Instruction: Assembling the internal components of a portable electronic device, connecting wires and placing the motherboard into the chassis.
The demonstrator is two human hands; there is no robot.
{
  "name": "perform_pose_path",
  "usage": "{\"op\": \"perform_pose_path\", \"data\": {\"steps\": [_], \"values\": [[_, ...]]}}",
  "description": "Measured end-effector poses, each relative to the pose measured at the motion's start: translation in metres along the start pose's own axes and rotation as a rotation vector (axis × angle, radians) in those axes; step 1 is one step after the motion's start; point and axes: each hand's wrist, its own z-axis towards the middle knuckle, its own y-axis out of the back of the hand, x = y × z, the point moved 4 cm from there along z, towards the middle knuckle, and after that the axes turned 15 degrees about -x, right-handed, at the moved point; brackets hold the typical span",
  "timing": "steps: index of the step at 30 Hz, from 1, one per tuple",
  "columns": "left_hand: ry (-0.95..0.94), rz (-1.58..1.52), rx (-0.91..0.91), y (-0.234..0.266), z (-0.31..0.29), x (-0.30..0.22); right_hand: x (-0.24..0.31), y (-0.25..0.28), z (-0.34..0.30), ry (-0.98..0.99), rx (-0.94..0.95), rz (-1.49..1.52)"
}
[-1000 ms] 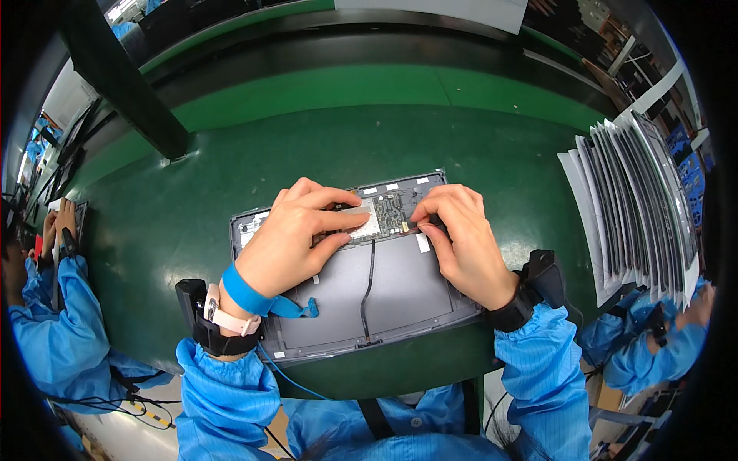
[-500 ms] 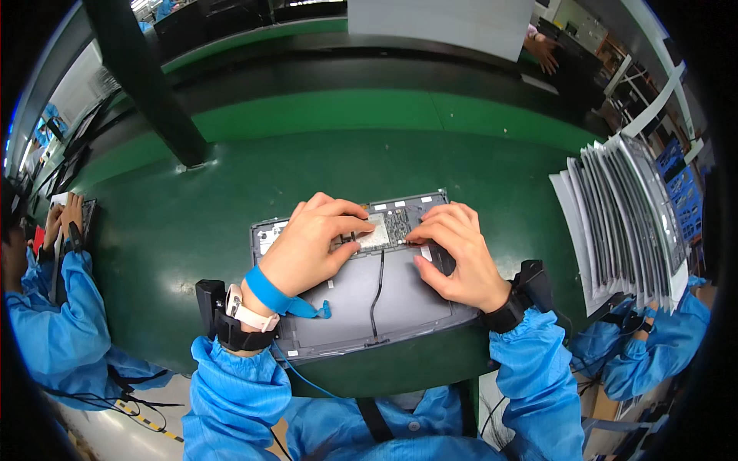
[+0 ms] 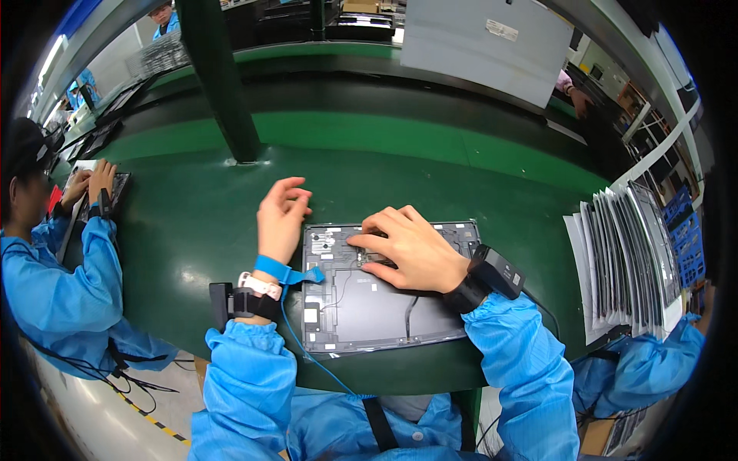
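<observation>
Head view: right hand [image 3: 415, 250], fingers apart, seemingly adjusts the device casing [image 3: 369, 309] beneath, next needing precision; left hand [image 3: 280, 217], fingers loosely curled, apart.

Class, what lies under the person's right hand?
The right hand is over the grey casing; a black cable shows nearer the person. Whatever parts the hand covers cannot be seen.

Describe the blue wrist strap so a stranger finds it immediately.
On the green table lies a grey panel. Near its upper left corner is the left hand. Its wrist wears the blue strap, whose colour and loose tail distinguish it from the pale strap and black strap.
</observation>
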Motion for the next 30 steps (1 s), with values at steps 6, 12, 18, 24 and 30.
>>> {"op": "perform_pose_path", "data": {"steps": [6,12,18,24,30], "values": [[-0.028,0.140,0.021,-0.009,-0.003,0.001,-0.009,-0.007,-0.004,-0.019,-0.051,0.081],[-0.040,0.137,0.007,-0.008,-0.001,0.003,-0.007,-0.005,-0.006,0.022,-0.079,0.060],[-0.059,0.112,-0.001,-0.009,-0.002,0.004,0.000,0.012,-0.008,0.020,-0.086,0.048],[0.002,0.022,-0.047,0.001,0.003,0.015,0.063,0.063,-0.060,-0.049,0.033,-0.102],[0.250,-0.331,0.090,-0.016,0.005,0.027,0.023,0.095,-0.156,-1.077,-0.480,0.110]]}}
